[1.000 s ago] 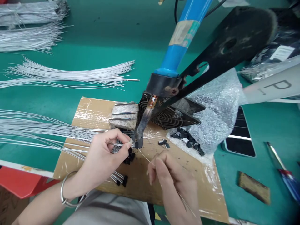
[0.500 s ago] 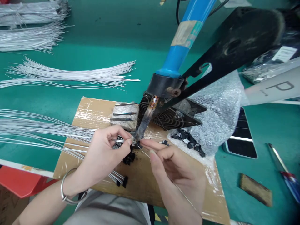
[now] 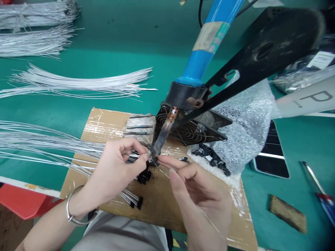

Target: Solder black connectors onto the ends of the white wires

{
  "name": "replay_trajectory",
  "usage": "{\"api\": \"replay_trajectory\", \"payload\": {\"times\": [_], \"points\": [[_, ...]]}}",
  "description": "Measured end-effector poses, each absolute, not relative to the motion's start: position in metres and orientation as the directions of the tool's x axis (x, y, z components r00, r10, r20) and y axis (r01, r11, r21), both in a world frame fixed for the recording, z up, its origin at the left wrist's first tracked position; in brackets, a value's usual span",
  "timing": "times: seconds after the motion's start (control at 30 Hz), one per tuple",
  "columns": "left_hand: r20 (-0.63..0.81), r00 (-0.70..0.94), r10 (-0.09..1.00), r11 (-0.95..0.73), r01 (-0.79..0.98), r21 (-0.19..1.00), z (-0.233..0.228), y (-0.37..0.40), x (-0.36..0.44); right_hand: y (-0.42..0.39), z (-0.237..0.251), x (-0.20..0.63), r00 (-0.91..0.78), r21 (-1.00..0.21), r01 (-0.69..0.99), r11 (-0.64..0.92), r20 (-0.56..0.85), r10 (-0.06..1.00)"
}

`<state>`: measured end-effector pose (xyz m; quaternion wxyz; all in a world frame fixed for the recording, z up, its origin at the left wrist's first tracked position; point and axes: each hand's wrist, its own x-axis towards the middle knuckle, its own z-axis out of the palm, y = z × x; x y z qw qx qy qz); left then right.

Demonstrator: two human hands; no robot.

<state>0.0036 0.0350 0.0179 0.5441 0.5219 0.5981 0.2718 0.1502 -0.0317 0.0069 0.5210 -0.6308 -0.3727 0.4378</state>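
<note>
From the head view, the left hand (image 3: 115,170) has its fingers pinched on a thin silver wire with a small black part at its end, holding that end right at the tip of the soldering iron (image 3: 159,141), which hangs fixed in a black stand (image 3: 261,52) with its blue handle slanting up to the far side. The right hand (image 3: 193,184) comes in from the near right, its fingers closed on a fine strand of solder wire (image 3: 206,218) that trails back toward the near edge; its fingertips sit just beside the iron tip, nearly touching the left hand's.

The joint is at the tip, above the taped cardboard (image 3: 104,122) on the green surface (image 3: 104,42). To do this well, I would say both hands want to rest steady on the board, the solder should touch the joint rather than only the iron, and fingertips should stay clear of the hot tip, which looks very close.

Finished black parts (image 3: 142,176) lie just near of the tip, more in bubble wrap (image 3: 248,118) to the right, and a small fan (image 3: 191,130) sits behind the iron. Loose silver wires (image 3: 52,143) fan out to the left.
</note>
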Motion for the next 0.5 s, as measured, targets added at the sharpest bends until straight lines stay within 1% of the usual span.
{"api": "replay_trajectory", "payload": {"times": [0.2, 0.37, 0.5], "points": [[-0.357, 0.127, 0.925, 0.298, 0.336, 0.893, 0.0174, 0.0348, 0.0020, -0.0307, 0.0074, 0.1498, 0.348, -0.983, -0.045, -0.179, -0.183, 0.919], [-0.345, 0.135, 0.929, 0.284, 0.339, 0.897, 0.0174, 0.0347, 0.0017, -0.0310, 0.0067, 0.1499, 0.351, -0.981, -0.039, -0.188, -0.190, 0.917], [-0.341, 0.135, 0.930, 0.278, 0.349, 0.895, 0.0173, 0.0357, 0.0017, -0.0308, 0.0062, 0.1485, 0.366, -0.985, -0.032, -0.168, -0.168, 0.915]]}}
